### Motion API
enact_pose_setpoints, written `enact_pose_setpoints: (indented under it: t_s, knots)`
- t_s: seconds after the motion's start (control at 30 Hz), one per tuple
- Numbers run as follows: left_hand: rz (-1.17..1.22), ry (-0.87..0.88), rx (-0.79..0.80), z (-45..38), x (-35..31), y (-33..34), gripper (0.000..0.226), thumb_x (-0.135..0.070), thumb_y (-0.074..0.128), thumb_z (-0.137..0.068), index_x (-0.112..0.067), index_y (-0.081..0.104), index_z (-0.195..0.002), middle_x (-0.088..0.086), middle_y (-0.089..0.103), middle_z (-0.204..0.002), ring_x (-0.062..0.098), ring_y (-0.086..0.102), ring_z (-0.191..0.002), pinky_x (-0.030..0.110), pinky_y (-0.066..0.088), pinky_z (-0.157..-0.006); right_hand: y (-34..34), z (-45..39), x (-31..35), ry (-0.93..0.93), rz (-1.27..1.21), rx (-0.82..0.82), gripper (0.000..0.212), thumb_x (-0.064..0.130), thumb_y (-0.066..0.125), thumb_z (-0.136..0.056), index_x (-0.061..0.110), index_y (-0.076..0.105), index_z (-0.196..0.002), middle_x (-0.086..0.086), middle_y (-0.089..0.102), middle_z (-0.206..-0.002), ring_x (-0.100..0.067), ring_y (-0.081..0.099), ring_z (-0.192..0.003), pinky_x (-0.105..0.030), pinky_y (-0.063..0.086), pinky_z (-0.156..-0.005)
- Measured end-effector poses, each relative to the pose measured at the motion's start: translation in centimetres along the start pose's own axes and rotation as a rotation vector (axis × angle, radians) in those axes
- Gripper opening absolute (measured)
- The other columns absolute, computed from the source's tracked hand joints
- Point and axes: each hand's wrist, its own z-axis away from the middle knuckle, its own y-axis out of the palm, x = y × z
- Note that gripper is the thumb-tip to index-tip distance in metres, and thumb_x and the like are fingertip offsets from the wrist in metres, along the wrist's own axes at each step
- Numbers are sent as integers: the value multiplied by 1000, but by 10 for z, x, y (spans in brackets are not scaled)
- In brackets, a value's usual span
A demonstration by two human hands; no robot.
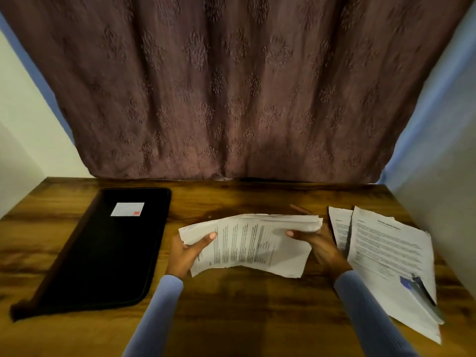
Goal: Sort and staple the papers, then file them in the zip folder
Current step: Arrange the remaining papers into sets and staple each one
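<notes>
Sorting under way: left hand (189,249) and right hand (313,239), each grip pinching an end of the paper stack (253,243), mid-frame above the desk (231,318). Best kept level, top sheet peeled off toward the sorted pile (386,253) at right. Zip folder (103,248) left, closed; label (127,209) unreadable. Stapler (422,292) lower right.

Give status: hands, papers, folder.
Both hands, left hand and right hand, grip paper stack above table. Sorted sheets lie right, stapler on them. Zip folder closed, left. Nothing blocking.
</notes>
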Motion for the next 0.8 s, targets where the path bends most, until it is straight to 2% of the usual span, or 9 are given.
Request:
enact_pose_setpoints:
  t_s: [0.07,0.13,0.23,0.33,0.4,0.53,0.63,0.73,0.8]
  knots:
    - [60,-53,-49,3,4,5,20,-14,69,-81,-31,60,-89,-9,69,-87,10,70,-75,19,54,-55,4,1,-6,37,31,-47,69,42,86,-51,25,59,-113,7,69,-102,-12,65,-97,-30,54,-82]
    - [119,-81,-71,3,5,8,15,-16,67,-83,-29,62,-90,-7,72,-86,12,71,-75,24,56,-56,9,-1,-6,48,70,-85,50,25,80,-65,24,58,-110,10,66,-103,-10,63,-96,-32,53,-83]
    - [199,-79,-95,-2,4,11,14,-16,66,-84,-26,64,-94,-3,73,-88,17,71,-80,31,59,-62,10,-7,-3,41,63,-116,45,12,77,-70,26,57,-109,10,65,-103,-7,62,-96,-17,53,-68]
    - [225,-96,-74,-3,9,14,17,-12,65,-84,-23,65,-97,-3,74,-88,17,71,-81,29,58,-58,10,-6,-6,27,42,-128,46,8,77,-69,25,57,-106,9,65,-102,-6,62,-93,-12,52,-61]
    - [200,-141,-55,-1,19,14,20,-11,67,-82,-22,66,-99,0,74,-94,22,71,-87,36,59,-64,9,-3,-13,40,55,-103,51,12,80,-68,22,55,-111,5,64,-105,-9,62,-96,-12,51,-62]
    - [113,-126,-43,-3,23,14,23,-13,69,-80,-23,65,-100,1,72,-102,23,69,-94,44,58,-75,7,-2,-12,21,7,-100,82,52,85,-45,21,56,-114,3,67,-109,-13,65,-97,-27,55,-76]
    - [135,-142,-77,-4,27,16,24,-14,69,-80,-20,64,-102,5,70,-104,22,70,-91,43,58,-73,4,-5,-8,11,-1,-118,57,35,82,-56,30,57,-106,10,68,-103,-8,66,-92,-25,56,-74]
    - [124,-185,-118,3,38,16,20,-14,69,-80,-19,64,-98,9,70,-104,26,70,-88,46,58,-69,2,-3,-18,24,44,-99,70,48,87,-43,30,58,-104,10,69,-100,-9,67,-91,-22,55,-68]
    - [86,-170,-137,6,44,17,19,-15,69,-80,-23,63,-96,7,71,-101,27,70,-87,43,59,-66,1,0,-20,30,34,-103,59,37,87,-51,28,58,-102,9,68,-98,-12,67,-90,-17,54,-64]
